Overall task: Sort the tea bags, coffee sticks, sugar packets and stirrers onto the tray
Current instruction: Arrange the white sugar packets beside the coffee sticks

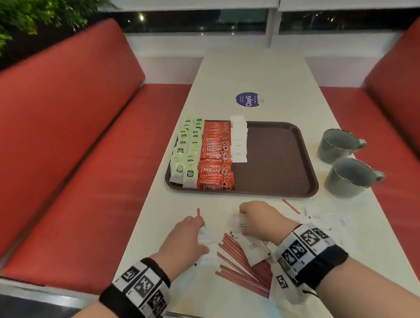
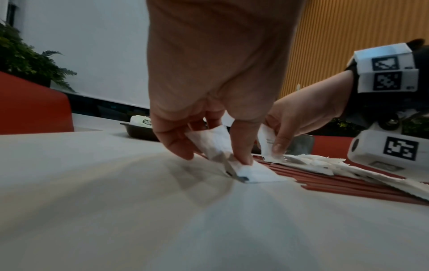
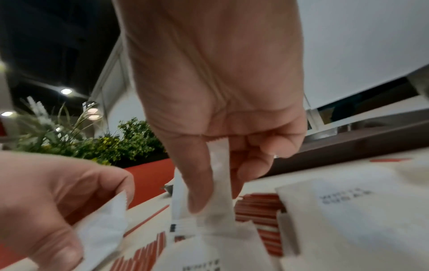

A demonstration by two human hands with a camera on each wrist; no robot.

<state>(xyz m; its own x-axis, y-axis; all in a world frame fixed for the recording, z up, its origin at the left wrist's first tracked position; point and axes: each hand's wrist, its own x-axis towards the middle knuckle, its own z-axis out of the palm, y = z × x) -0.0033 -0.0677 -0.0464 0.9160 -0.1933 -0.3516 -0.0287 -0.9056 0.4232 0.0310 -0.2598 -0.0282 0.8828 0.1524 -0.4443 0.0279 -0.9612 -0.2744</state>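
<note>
Sugar is the step in hand: both hands are gathering white packets from the loose heap at the lower middle of the head view. The left hand pinches a few sugar packets between thumb and fingers, their lower ends touching the table. The right hand pinches another packet upright, just above the heap. On the tray, at frame centre, the tea bags fill the left column, the coffee sticks sit beside them, and a sugar row runs only partway down, so sugar is likely half sorted. The next move probably calls for carrying these packets up to the tray and extending that row, keeping them flat and overlapped. The red stirrers lie fanned under the remaining packets, with one stray at the left hand's fingertips and another to the right near the tray; they look untouched and could be dragged along as packets are lifted. Two grey mugs stand right of the tray, clear of the path. The tray's right half is bare.
</note>
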